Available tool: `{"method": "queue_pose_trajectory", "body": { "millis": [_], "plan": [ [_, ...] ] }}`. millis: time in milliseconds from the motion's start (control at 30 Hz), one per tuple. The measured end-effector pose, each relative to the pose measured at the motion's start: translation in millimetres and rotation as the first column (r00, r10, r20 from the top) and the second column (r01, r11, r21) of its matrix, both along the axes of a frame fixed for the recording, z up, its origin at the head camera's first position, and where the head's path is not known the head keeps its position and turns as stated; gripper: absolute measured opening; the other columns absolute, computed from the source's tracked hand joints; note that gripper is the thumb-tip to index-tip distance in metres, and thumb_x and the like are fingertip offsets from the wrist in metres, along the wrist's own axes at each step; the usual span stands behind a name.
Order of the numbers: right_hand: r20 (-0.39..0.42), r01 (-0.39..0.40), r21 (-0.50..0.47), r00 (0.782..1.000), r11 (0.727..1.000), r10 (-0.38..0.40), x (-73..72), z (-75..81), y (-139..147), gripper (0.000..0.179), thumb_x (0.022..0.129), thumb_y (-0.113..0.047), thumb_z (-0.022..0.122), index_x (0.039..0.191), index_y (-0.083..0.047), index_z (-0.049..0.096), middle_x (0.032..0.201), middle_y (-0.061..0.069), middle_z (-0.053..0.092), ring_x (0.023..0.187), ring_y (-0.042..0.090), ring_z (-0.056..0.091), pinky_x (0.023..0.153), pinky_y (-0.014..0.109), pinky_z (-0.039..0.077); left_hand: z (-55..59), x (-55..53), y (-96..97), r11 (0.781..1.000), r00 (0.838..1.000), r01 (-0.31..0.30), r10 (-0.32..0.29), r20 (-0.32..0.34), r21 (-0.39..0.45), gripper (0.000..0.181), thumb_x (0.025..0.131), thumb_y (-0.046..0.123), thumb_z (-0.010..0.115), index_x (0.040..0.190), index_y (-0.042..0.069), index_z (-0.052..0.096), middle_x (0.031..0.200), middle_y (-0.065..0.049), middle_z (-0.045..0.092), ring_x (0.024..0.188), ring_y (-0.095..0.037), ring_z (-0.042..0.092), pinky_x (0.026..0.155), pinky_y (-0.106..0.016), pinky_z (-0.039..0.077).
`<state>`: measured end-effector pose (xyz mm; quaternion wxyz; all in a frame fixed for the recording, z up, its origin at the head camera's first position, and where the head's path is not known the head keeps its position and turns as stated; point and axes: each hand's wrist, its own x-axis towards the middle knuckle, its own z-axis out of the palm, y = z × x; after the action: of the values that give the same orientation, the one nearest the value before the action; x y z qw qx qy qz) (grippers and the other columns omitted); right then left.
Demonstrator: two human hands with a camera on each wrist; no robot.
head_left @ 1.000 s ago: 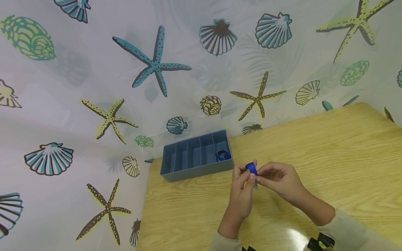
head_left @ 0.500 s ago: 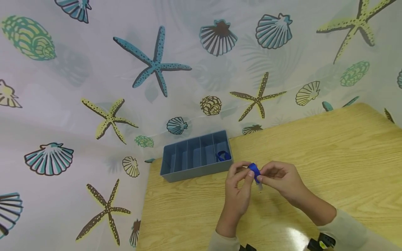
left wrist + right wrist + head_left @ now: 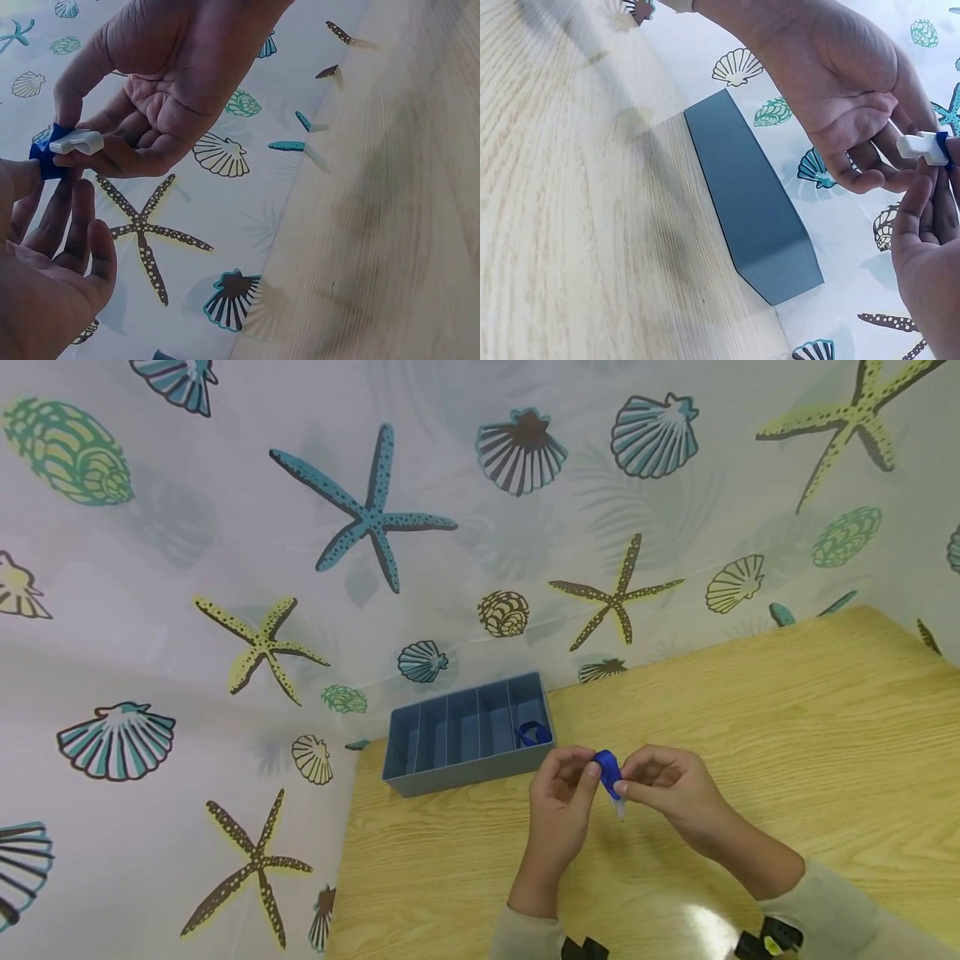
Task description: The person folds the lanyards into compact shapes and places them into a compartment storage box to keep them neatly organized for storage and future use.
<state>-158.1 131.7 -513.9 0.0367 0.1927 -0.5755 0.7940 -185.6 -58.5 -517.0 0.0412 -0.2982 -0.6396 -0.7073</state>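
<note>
A blue ribbon-like band (image 3: 607,768) with a white plastic piece (image 3: 77,142) at its lower end is held up between the two hands, above the table. My left hand (image 3: 557,806) pinches the band's upper left part between thumb and fingertips. My right hand (image 3: 675,787) pinches its lower right part, close to the white piece, its other fingers curled. In the right wrist view the white piece (image 3: 922,146) sticks out from between the fingertips, and the fingers hide much of the band.
A blue-grey divided box (image 3: 472,770) stands left of the hands against the patterned sheet (image 3: 450,552). In its rightmost compartment lies another blue band (image 3: 543,735). The wood-grain table (image 3: 787,735) stretches to the right.
My left hand has shifted left, and its fingers have drawn back to the band's upper end. More of the band shows between the hands. The right hand has stayed nearly still.
</note>
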Motion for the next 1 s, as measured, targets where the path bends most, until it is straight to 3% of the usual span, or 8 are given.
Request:
{"method": "queue_pose_trajectory", "body": {
  "millis": [300, 567, 867, 933, 1000],
  "plan": [
    [-0.023, -0.060, -0.012, 0.998, 0.998, 0.059, 0.1, -4.5, -1.2, 0.024, 0.095, 0.016, 0.065, 0.100, -0.006, 0.070, 0.098, -0.003, 0.079, 0.093, 0.010, 0.076, 0.085, 0.026, 0.063, 2.5, 1.2, 2.3, 0.999, 0.998, 0.022, -0.025, 0.061, 0.044, 0.019, 0.111, 0.007, 0.054, 0.125, -0.006, 0.057, 0.110, -0.038, 0.058, 0.099, -0.004, 0.065, 0.090, -0.022, 0.057],
    [-0.051, -0.040, -0.024, 0.998, 0.999, 0.038, 0.6, -6.4, -1.1, 0.026, 0.094, 0.018, 0.064, 0.100, -0.006, 0.070, 0.100, -0.003, 0.079, 0.095, 0.009, 0.076, 0.086, 0.027, 0.063, 4.2, 1.8, 0.8, 0.998, 0.994, 0.057, -0.059, 0.095, 0.024, 0.024, 0.112, 0.009, 0.051, 0.132, -0.003, 0.059, 0.123, -0.036, 0.067, 0.108, -0.007, 0.069, 0.089, -0.022, 0.056],
    [-0.070, -0.017, -0.010, 0.997, 1.000, 0.016, 2.6, -6.5, -3.7, 0.020, 0.093, 0.019, 0.065, 0.101, 0.001, 0.068, 0.101, -0.002, 0.079, 0.094, 0.011, 0.076, 0.085, 0.026, 0.063, 2.9, 0.0, 1.7, 0.996, 0.995, 0.053, -0.058, 0.078, 0.065, 0.020, 0.108, 0.005, 0.059, 0.125, -0.007, 0.060, 0.117, -0.040, 0.064, 0.110, -0.009, 0.070, 0.095, -0.023, 0.057],
    [-0.072, -0.007, -0.006, 0.997, 1.000, 0.007, 2.6, -6.6, -4.4, 0.019, 0.093, 0.019, 0.066, 0.100, 0.002, 0.067, 0.101, -0.002, 0.079, 0.094, 0.011, 0.076, 0.085, 0.026, 0.063, 2.9, -0.2, 1.9, 0.995, 0.993, 0.057, -0.065, 0.104, 0.078, 0.023, 0.109, 0.006, 0.058, 0.127, -0.007, 0.059, 0.120, -0.038, 0.066, 0.110, -0.010, 0.071, 0.094, -0.023, 0.057],
    [-0.077, 0.009, -0.003, 0.997, 1.000, -0.009, 2.4, -6.7, -5.0, 0.018, 0.092, 0.020, 0.066, 0.100, 0.003, 0.067, 0.101, -0.002, 0.079, 0.094, 0.011, 0.076, 0.085, 0.025, 0.063, 3.2, 0.0, 2.2, 0.995, 0.987, 0.060, -0.072, 0.145, 0.080, 0.026, 0.108, 0.009, 0.061, 0.130, -0.005, 0.058, 0.123, -0.028, 0.068, 0.107, -0.010, 0.070, 0.092, -0.021, 0.057]
  ]
}}
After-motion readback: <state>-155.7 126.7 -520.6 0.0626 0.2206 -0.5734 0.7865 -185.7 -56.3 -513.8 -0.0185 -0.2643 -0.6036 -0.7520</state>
